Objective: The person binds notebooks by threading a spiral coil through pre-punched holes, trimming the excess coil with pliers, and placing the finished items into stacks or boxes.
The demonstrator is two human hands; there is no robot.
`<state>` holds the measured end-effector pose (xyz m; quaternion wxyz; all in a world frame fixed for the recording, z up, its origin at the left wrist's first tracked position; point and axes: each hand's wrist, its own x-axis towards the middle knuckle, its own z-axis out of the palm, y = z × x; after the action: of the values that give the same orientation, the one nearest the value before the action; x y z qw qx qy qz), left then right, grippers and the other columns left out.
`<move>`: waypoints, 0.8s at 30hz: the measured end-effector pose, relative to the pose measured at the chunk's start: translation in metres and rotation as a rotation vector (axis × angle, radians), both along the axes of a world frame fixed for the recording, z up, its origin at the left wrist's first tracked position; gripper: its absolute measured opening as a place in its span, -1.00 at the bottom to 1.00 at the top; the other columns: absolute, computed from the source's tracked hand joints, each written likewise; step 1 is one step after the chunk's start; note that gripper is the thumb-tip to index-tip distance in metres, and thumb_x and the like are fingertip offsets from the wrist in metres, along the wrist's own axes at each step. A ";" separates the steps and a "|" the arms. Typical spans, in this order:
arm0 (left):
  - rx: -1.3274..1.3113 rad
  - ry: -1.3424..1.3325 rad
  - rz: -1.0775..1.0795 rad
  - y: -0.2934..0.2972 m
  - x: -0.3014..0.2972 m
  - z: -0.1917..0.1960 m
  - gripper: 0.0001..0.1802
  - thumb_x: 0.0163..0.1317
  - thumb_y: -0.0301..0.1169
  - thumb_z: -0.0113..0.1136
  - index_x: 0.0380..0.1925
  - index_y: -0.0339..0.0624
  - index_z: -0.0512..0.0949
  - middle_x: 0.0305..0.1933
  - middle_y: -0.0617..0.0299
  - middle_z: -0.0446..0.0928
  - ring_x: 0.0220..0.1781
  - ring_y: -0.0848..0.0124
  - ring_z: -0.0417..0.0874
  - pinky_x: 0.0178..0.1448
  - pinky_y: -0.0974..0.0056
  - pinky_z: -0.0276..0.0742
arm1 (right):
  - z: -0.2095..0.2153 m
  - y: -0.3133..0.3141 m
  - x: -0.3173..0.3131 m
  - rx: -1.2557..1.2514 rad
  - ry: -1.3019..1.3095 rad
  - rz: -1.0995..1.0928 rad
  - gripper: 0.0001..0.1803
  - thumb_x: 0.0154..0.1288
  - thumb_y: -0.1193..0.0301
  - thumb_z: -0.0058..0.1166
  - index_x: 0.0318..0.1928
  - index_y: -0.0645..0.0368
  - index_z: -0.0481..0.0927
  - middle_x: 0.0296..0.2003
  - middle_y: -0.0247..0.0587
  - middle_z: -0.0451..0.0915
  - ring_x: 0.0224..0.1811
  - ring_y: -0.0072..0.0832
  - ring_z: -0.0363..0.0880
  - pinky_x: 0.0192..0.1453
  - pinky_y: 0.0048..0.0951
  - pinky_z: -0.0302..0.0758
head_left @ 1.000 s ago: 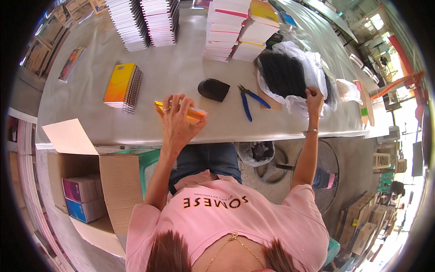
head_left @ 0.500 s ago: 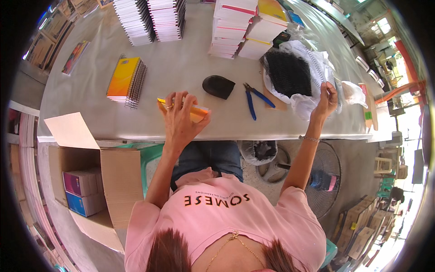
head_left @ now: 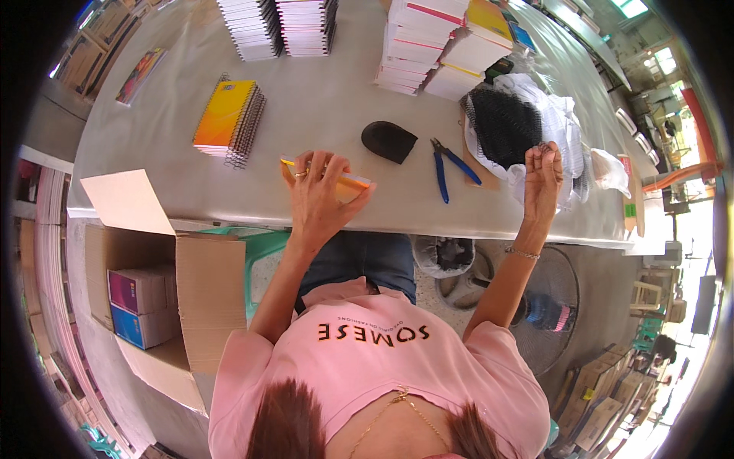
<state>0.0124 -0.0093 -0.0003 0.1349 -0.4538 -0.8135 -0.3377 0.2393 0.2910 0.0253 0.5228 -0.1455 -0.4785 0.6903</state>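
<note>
Left hand on an orange book, right hand by a white bag.

Left to right: a carton (head_left: 212,302) stands open below the near left corner of the table (head_left: 321,96); a leaflet (head_left: 141,76) lies by its left edge, then a pile of spiral notebooks (head_left: 226,115). Two spiral stacks (head_left: 306,30) stand toward the far edge. Near the near edge, the left hand (head_left: 318,187) grasps the orange book (head_left: 353,181) from above, fingers spread. Beyond come a black block (head_left: 389,142), blue-handled pliers (head_left: 451,171) and, farther back, paper stacks (head_left: 419,50). The right hand (head_left: 543,177), fingertips bunched, is raised before a black heap (head_left: 501,126) on the white bag (head_left: 564,115), toward the right edge; whether it pinches anything, I cannot tell.
</note>
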 end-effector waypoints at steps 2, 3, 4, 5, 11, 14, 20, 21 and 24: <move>-0.011 0.030 0.012 0.000 -0.001 -0.002 -0.57 -0.07 -0.08 0.45 -0.31 0.05 0.44 -0.20 0.31 0.39 0.07 0.14 0.38 0.32 -0.36 -0.01 | 0.013 -0.032 -0.020 -0.041 0.028 0.083 -0.72 0.38 0.36 0.18 0.01 0.22 0.55 -0.19 -0.23 0.60 -0.13 -0.53 0.58 0.14 -0.38 0.56; -0.006 0.018 0.008 0.001 -0.001 -0.003 -0.57 -0.07 -0.08 0.45 -0.31 0.05 0.44 -0.20 0.31 0.39 0.06 0.14 0.38 0.33 -0.38 -0.04 | 0.018 -0.048 -0.029 -0.007 0.002 0.129 -0.72 0.38 0.36 0.18 0.01 0.22 0.55 -0.20 -0.22 0.60 -0.15 -0.52 0.59 0.13 -0.37 0.56; 0.000 0.008 0.004 0.002 -0.001 -0.003 -0.57 -0.07 -0.08 0.45 -0.31 0.05 0.44 -0.21 0.31 0.39 0.06 0.15 0.39 0.34 -0.40 -0.07 | 0.023 -0.064 -0.040 0.028 -0.023 0.177 -0.72 0.37 0.36 0.18 0.01 0.21 0.54 -0.21 -0.22 0.60 -0.17 -0.52 0.59 0.13 -0.36 0.55; 0.005 -0.001 0.005 0.002 -0.001 -0.003 -0.57 -0.07 -0.08 0.45 -0.31 0.06 0.45 -0.21 0.30 0.39 0.06 0.15 0.39 0.35 -0.41 -0.10 | 0.026 -0.078 -0.049 0.061 -0.046 0.229 -0.72 0.37 0.36 0.19 0.01 0.20 0.54 -0.22 -0.21 0.60 -0.18 -0.51 0.60 0.12 -0.35 0.55; 0.039 -0.035 -0.015 0.005 -0.004 -0.003 -0.56 -0.10 -0.06 0.46 -0.35 0.03 0.46 -0.22 0.30 0.39 0.03 0.15 0.38 0.33 -0.37 -0.05 | 0.015 -0.148 -0.096 0.514 -0.710 0.317 -0.71 0.18 0.47 0.31 -0.10 0.23 0.57 -0.32 -0.24 0.63 -0.30 -0.52 0.62 -0.14 -0.47 0.54; 0.022 -0.048 -0.029 0.005 -0.006 -0.003 -0.56 -0.14 -0.06 0.46 -0.36 0.01 0.47 -0.23 0.30 0.38 0.02 0.16 0.37 0.28 -0.28 0.03 | 0.008 -0.164 -0.107 0.564 -0.787 0.318 -0.74 0.15 0.48 0.33 -0.16 0.26 0.58 -0.34 -0.21 0.64 -0.30 -0.52 0.63 -0.15 -0.47 0.54; 0.017 -0.025 -0.012 0.010 -0.005 0.000 -0.55 -0.17 -0.08 0.45 -0.35 0.00 0.47 -0.24 0.29 0.38 0.01 0.18 0.37 0.19 -0.16 0.08 | 0.004 -0.167 -0.111 0.538 -0.773 0.249 -0.77 0.15 0.49 0.32 -0.20 0.27 0.59 -0.36 -0.24 0.65 -0.34 -0.52 0.61 -0.17 -0.48 0.53; 0.015 -0.016 -0.007 0.010 -0.005 0.000 -0.56 -0.18 -0.10 0.46 -0.35 0.01 0.48 -0.23 0.29 0.38 0.02 0.17 0.36 0.17 -0.14 0.10 | 0.003 -0.167 -0.111 0.538 -0.746 0.226 -0.77 0.15 0.49 0.32 -0.20 0.27 0.59 -0.36 -0.24 0.66 -0.34 -0.52 0.61 -0.17 -0.48 0.53; 0.010 0.004 0.005 0.011 -0.007 -0.001 -0.58 -0.20 -0.13 0.47 -0.36 0.01 0.50 -0.22 0.28 0.39 0.04 0.16 0.35 0.14 -0.09 0.14 | 0.003 -0.168 -0.114 0.545 -0.752 0.202 -0.78 0.15 0.50 0.32 -0.21 0.27 0.60 -0.36 -0.22 0.66 -0.35 -0.52 0.60 -0.18 -0.49 0.52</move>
<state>0.0056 0.0021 -0.0015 0.1398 -0.4518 -0.8127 -0.3404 0.1255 0.1228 0.0280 0.2627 -0.1956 -0.8100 0.4865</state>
